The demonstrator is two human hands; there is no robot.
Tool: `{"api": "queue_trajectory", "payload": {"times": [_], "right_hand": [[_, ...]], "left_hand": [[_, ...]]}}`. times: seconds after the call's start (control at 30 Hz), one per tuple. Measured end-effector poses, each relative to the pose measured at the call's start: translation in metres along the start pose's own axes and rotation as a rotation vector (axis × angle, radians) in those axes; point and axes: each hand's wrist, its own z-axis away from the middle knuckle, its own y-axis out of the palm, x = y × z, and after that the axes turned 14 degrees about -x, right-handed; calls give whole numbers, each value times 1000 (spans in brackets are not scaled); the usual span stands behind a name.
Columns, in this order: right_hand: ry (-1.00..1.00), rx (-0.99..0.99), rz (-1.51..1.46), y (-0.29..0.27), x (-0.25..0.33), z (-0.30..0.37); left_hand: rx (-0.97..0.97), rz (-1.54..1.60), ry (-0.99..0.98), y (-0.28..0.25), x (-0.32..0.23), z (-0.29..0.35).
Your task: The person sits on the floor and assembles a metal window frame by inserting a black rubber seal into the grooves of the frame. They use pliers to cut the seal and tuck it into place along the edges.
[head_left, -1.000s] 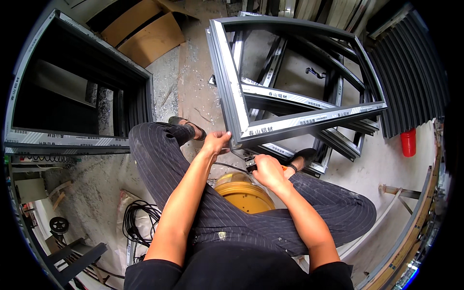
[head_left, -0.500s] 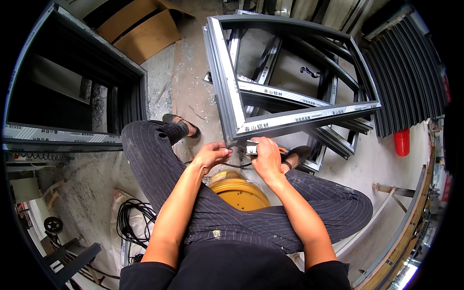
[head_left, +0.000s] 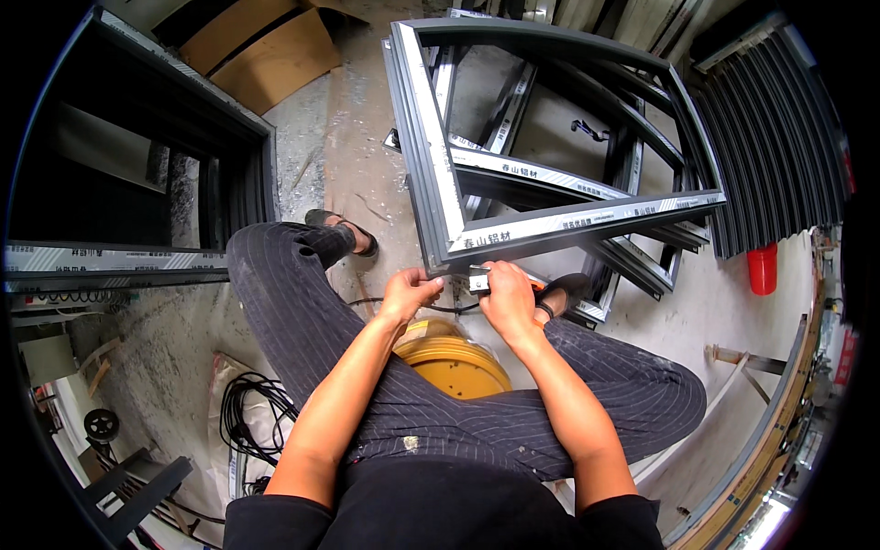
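A dark grey metal window frame (head_left: 587, 225) with white printed film strips lies tilted on other frames in front of me, its near-left corner toward my hands. My right hand (head_left: 507, 301) is closed around a small silver metal block (head_left: 478, 280), just right of that corner. Something orange (head_left: 535, 286) shows beside that hand, its kind unclear. My left hand (head_left: 408, 298) is at the left of the same corner, thumb and fingers drawn together in a pinch. Whatever lies between its fingertips is too small to name.
More frames (head_left: 119, 257) stand at the left. A yellow bucket (head_left: 454, 367) is between my legs. Coiled black cable (head_left: 252, 417) lies at lower left, a cardboard box (head_left: 275, 60) far left. Stacked dark profiles (head_left: 765, 147) and a red bucket (head_left: 762, 269) are at the right.
My left hand has shifted slightly, its fingers turned closer to the frame corner. My right hand stays nearly in place with the silver block. The view has moved a little.
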Motion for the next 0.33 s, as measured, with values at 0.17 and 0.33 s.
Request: {"api": "queue_trajectory", "payload": {"times": [0.17,0.33], "right_hand": [[68,127,-3,0,-5,-4],[574,490,-263,-13,-7,-24]], "left_hand": [[-56,66,-84,5,4,-3],[-182,61,-108,15,0,0]]}}
